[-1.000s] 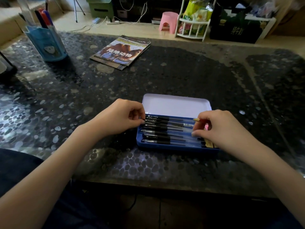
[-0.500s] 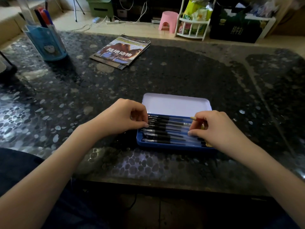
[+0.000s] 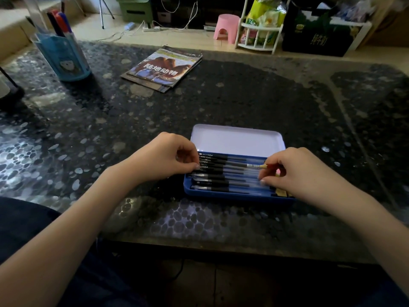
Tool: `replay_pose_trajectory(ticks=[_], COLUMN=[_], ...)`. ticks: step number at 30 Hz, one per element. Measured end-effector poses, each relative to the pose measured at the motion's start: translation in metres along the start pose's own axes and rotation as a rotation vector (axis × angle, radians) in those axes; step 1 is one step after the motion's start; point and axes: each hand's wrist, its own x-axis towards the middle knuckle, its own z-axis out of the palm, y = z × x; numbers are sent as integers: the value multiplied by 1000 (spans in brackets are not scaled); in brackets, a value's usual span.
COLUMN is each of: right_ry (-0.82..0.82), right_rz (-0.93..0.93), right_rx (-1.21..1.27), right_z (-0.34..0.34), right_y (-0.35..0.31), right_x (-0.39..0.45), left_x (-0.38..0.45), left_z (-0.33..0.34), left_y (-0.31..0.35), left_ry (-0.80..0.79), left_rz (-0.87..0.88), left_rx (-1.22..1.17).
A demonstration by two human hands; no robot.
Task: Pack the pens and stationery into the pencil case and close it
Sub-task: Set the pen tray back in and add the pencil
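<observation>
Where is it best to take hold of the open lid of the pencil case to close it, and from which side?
Judging by its pose, grip the lid at its far long rim, reaching over from behind. It lies open flat on the table, hinged along the tray's far edge, so the free rim gives most leverage. Both hands would first have to leave the pens.

— What sits at the far left of the dark pebble-patterned table (image 3: 243, 103)?
— A blue pen holder (image 3: 64, 57) with markers. A magazine (image 3: 162, 68) lies nearby; a pink stool (image 3: 225, 27) stands behind.
</observation>
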Motion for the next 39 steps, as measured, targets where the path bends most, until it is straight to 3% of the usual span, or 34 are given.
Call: replay_pose_trajectory(ticks=[12,28,39], right_ry=[13,117,92], right_rz=[16,-59,-3], right_rx=[-199,-116,113], right_z=[4,3,5], right_y=[-7,-4,-1], right_x=[-5,-9,-3], left_x=[-2,-2,-1], left_z=[0,-1,-1], left_y=[1,2,-1], left_ry=[4,6,0], left_rz=[32,20,2], left_rx=[58,42,-10])
